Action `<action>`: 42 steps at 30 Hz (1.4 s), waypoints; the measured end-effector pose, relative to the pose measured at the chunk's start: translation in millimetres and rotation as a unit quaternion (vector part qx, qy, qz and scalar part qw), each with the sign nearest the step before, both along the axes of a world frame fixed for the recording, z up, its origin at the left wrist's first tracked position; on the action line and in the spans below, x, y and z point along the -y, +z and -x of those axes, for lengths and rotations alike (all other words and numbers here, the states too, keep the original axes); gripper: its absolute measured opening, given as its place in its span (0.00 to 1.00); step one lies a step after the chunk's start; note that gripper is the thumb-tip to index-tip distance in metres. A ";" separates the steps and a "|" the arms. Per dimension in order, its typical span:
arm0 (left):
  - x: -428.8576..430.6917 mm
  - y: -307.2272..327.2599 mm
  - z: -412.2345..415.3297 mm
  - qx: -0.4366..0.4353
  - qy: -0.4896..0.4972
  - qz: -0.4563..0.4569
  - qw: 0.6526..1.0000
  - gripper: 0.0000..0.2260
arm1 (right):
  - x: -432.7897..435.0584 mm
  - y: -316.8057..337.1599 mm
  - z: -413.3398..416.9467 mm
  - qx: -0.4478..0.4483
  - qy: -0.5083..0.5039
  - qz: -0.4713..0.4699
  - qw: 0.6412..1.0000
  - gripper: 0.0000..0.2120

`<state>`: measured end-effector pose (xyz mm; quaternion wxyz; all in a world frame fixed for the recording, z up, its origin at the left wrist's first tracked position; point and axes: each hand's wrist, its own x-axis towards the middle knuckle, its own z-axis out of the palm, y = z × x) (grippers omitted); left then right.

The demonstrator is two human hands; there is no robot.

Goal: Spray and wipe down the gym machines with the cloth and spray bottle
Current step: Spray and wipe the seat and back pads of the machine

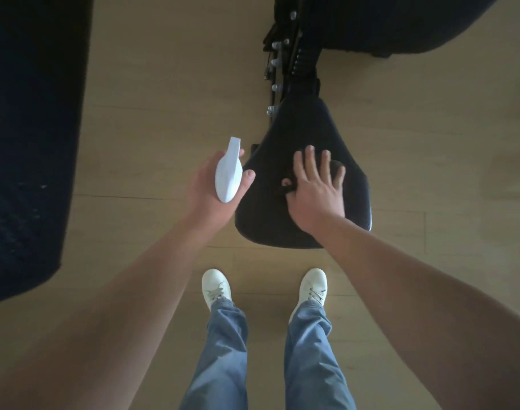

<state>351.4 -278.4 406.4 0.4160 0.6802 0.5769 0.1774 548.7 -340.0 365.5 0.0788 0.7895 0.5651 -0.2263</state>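
A black padded machine seat [285, 134] stands in front of me over the wooden floor. My right hand [315, 187] lies flat on the seat with fingers spread, pressing a dark cloth [337, 165] that is mostly hidden under the palm. To the left of the seat, my left hand [214, 190] grips a white spray bottle [228, 173], its nozzle pointing away from me. The bottle's body below the trigger head is hidden by the hand.
The seat's black frame with several silver knobs [278, 66] runs back to a larger black pad [400, 22] at the top right. A big dark pad [28, 128] fills the left side. My white shoes [264, 287] stand on the light wood floor [152, 99].
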 end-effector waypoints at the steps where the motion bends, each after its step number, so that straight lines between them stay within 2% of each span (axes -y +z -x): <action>1: -0.3 1.3 -2.9 0.007 0.001 -0.005 1.000 0.19 | 2.0 -0.7 4.6 -0.002 0.034 -0.006 0.999 0.33; 6: -3.0 15.6 -22.3 0.036 0.016 -0.018 0.999 0.17 | 44.7 0.1 -12.5 -0.009 0.254 -0.020 0.967 0.32; 9: -0.9 23.9 -39.7 0.057 0.010 -0.027 0.998 0.13 | 64.7 -1.7 -47.4 0.003 0.277 -0.006 0.961 0.33; 12: 2.7 29.9 -57.2 0.079 0.002 -0.037 0.996 0.10 | 63.1 0.6 -79.0 -0.008 0.203 0.011 0.979 0.34; 16: 4.2 30.6 -68.2 0.089 -0.035 -0.031 0.995 0.13 | 28.4 -5.5 -98.5 -0.021 0.138 0.014 0.990 0.33; 20: 9.2 31.8 -72.9 0.102 -0.028 -0.012 0.994 0.13 | -4.3 -7.3 -103.8 -0.066 0.012 0.042 0.997 0.33; 23: 16.6 31.5 -75.0 0.113 -0.017 -0.011 0.993 0.13 | 13.3 -4.5 -95.1 -0.054 0.006 0.034 0.998 0.34; 30: 32.7 24.8 -94.6 0.115 -0.011 0.009 0.993 0.18 | 129.3 12.9 -53.5 -0.046 0.047 0.032 0.997 0.33; 35: 36.8 18.4 -109.1 0.110 -0.037 0.010 0.993 0.22 | 109.0 6.3 -59.5 -0.073 0.008 0.032 0.997 0.31; 39: 30.0 16.3 -110.2 0.105 -0.039 0.014 0.994 0.21 | 40.0 -9.2 -92.6 -0.109 -0.134 0.039 0.984 0.32; 42: 24.7 21.9 -111.0 0.091 -0.035 0.008 0.995 0.23 | -3.7 -14.4 -121.6 -0.218 -0.275 0.058 0.935 0.30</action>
